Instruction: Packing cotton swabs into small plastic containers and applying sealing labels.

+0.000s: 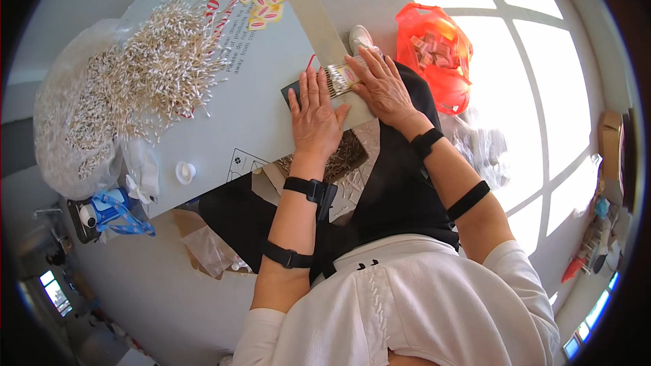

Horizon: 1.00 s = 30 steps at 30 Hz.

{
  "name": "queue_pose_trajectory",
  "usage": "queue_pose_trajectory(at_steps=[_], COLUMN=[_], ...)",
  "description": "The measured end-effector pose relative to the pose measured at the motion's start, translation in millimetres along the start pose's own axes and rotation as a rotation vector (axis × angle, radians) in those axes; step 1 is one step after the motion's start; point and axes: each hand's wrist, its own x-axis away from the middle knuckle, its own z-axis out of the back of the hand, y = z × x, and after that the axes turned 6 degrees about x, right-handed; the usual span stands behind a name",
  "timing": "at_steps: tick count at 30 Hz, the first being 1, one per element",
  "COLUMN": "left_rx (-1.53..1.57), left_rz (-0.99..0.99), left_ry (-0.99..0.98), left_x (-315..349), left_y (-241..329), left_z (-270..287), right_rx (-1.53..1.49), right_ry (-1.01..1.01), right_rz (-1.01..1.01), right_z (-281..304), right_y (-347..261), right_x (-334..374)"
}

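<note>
At the worktop's near right corner, my left grip lies flat over a dark plate. My right grip partly covers a yellow-and-white packet beside a row of sticks. White-tipped swabs heap toward the left edge, some in a clear bag. Yellow packets lie toward the far right corner; 1 white cap sits by the near edge.

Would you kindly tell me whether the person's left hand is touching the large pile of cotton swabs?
Apart: the head view plainly shows a stretch of grey tabletop between the left hand and the pile of cotton swabs.
</note>
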Motion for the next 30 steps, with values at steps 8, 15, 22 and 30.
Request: queue_pose_trajectory(at_steps=[8,15,22,30], left_rx=[0.484,1.087,1.246,1.405], left_rz=[0.038,0.127,0.178,0.141], left_ry=[0.287,0.446,0.502,0.516], left_x=[-8.5,-25.4,-33.2,-44.3], left_y=[-2.6,4.8,25.5,42.3], left_z=[-5.5,-9.3,-15.3,-24.4], right_rx=[-0.689,-1.715,-1.752,-1.831], right_ry=[0.315,0.262,0.273,0.326], right_rz=[-0.284,-0.491,-0.465,-0.478], right_z=[-9.6,-30.3,-34.0,-27.2], right_y=[7.3,2.1,-4.9,-11.7], right_x=[-8.8,-23.8,-23.0,-24.4])
